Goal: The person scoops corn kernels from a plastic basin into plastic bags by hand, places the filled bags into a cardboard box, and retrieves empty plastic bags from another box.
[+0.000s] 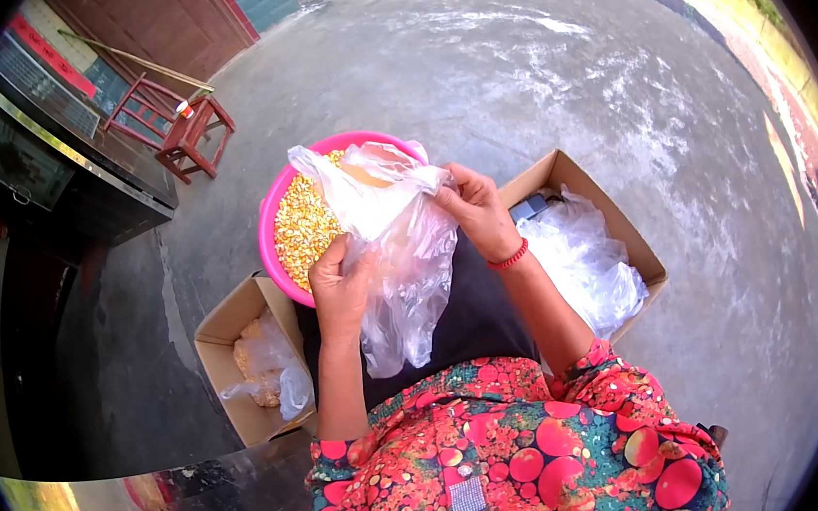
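Observation:
A clear plastic bag (408, 246) hangs between my hands above my lap, its upper part over the pink basin (271, 238). My left hand (339, 286) has its fingers closed on the bag's left side. My right hand (481, 212), with a red bracelet at the wrist, pinches the bag's upper right edge. Yellow corn kernels (303, 228) fill the visible left part of the basin; the bag hides part of the rest.
To the left, a cardboard box (227, 364) holds a bag of kernels (261, 366). Another box (644, 245) at the right holds clear plastic bags (580, 260) and a dark object (528, 208). A red chair (189, 134) with a small cup stands at the upper left.

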### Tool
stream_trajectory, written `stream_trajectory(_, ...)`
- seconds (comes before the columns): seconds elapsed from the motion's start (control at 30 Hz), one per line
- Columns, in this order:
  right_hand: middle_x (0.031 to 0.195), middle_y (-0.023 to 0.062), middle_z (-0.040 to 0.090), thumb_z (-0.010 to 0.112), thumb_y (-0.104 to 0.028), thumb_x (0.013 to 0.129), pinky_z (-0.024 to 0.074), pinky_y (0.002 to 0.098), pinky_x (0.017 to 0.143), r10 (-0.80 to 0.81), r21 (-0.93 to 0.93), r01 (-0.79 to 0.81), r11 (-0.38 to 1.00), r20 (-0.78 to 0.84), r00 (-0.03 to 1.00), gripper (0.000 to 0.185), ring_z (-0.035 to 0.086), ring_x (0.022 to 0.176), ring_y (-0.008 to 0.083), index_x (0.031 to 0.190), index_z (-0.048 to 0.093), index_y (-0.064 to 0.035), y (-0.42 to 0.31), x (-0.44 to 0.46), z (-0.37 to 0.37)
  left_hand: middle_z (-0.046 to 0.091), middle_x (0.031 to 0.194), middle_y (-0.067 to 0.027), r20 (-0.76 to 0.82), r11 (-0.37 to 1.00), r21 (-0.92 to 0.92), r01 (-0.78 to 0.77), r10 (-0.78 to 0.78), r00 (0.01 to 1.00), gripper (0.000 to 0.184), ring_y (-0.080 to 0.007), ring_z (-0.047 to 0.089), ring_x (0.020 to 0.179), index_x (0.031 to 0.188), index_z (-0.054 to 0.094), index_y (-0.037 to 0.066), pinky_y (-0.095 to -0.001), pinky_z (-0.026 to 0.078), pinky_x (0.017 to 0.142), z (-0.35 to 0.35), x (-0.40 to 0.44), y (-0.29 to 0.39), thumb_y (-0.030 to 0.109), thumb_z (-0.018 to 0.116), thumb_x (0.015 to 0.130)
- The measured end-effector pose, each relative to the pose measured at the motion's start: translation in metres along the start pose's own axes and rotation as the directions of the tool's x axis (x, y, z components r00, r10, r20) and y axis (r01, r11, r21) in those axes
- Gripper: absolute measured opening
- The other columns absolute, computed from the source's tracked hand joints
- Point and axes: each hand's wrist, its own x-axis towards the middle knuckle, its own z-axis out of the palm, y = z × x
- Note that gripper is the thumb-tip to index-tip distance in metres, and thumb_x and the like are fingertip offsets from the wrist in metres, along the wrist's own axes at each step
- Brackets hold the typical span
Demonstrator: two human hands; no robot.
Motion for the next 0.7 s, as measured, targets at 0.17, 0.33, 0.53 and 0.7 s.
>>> stream_trajectory(0.17,0.083,-0.0033,0.058,0.055,-0.010,0.088,0.0431,0.0186,0.067,-0.060,-0.030,0.058,0.998,-0.063,0.996,0.011,0.052,0.075,0.0030,0.093,0.059,-0.0017,0.004,0.009,-0.024,0.062,0.094,0.0000,-0.132,0.935,-0.354,0.009,-0.059,0.989,0.025,-0.0083,0.056,0.084,0.100,0.060,0.004,-0.0233,0.044,0.078,-0.017,0.001,0.010,-0.002,0.066,0.076)
stream_trajectory(0.33,0.078,-0.0017,0.059,0.053,-0.013,0.088,0.0441,0.0202,0.063,0.006,0.053,0.002,0.999,-0.145,0.989,0.011,0.054,0.069,0.0049,0.090,0.059,-0.0037,0.005,0.010,-0.033,0.062,0.093,-0.0017,-0.234,0.930,-0.355,-0.098,0.013,0.972,0.021,-0.0101,0.057,0.087,0.092,0.057,0.008,-0.0260,0.044,0.083,-0.043,0.008,0.004,-0.004,0.064,0.076)
stream_trajectory(0.53,0.110,0.0062,0.054,0.058,-0.006,0.079,0.0414,0.0266,0.085,0.008,0.085,-0.022,0.996,0.159,0.987,0.052,0.052,0.098,0.0123,0.127,0.040,-0.0031,-0.015,0.005,-0.015,0.062,0.097,-0.0049,-0.154,0.925,-0.299,-0.234,0.195,0.969,0.017,-0.0153,0.056,0.093,0.085,0.059,0.008,-0.0299,0.044,0.084,-0.064,0.009,0.005,-0.008,0.056,0.079)
stream_trajectory(0.7,0.102,0.0036,0.057,0.057,-0.003,0.077,0.0415,0.0282,0.083,0.143,-0.020,-0.146,0.989,0.365,0.920,0.046,0.053,0.094,0.0125,0.122,0.045,-0.0002,-0.011,0.000,-0.017,0.063,0.097,-0.0117,0.214,0.955,0.177,-0.238,0.199,0.956,0.027,-0.0203,0.056,0.099,0.064,0.062,0.003,-0.0324,0.041,0.087,-0.063,0.002,0.016,-0.018,0.045,0.061)
